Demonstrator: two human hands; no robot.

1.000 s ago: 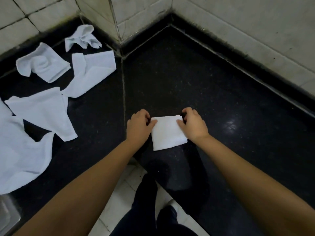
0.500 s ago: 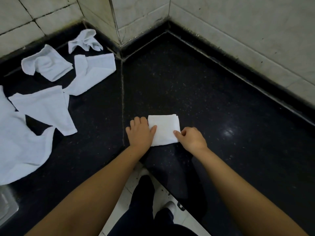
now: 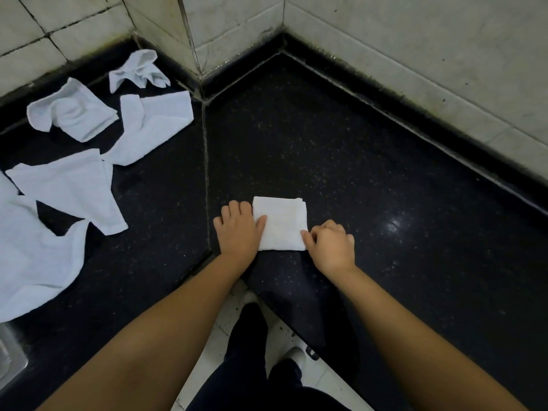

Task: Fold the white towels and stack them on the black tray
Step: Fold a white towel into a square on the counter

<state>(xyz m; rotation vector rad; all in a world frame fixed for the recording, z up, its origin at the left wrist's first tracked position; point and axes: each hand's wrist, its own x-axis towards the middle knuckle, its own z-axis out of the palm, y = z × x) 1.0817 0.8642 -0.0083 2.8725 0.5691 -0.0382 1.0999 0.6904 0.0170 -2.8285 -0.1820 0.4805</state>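
Note:
A small white towel (image 3: 280, 223), folded into a neat square, lies flat on the black stone counter (image 3: 341, 161) in front of me. My left hand (image 3: 238, 231) rests flat on the counter against the towel's left edge, with the thumb on the cloth. My right hand (image 3: 330, 247) is curled at the towel's near right corner, its fingertips pinching the edge. Several unfolded white towels (image 3: 74, 191) lie crumpled on the counter to the left. No black tray is in view.
Tiled walls (image 3: 415, 54) close the counter at the back and right, with a jutting corner (image 3: 189, 40) at the back middle. A metal sink rim (image 3: 9, 357) shows at the bottom left. The counter's front edge runs just behind my wrists, with floor tiles and my feet (image 3: 293, 355) below.
Both hands slid from the towel's far corners toward its near side. The towel now lies flatter and squarer. The left hand opened flat beside it.

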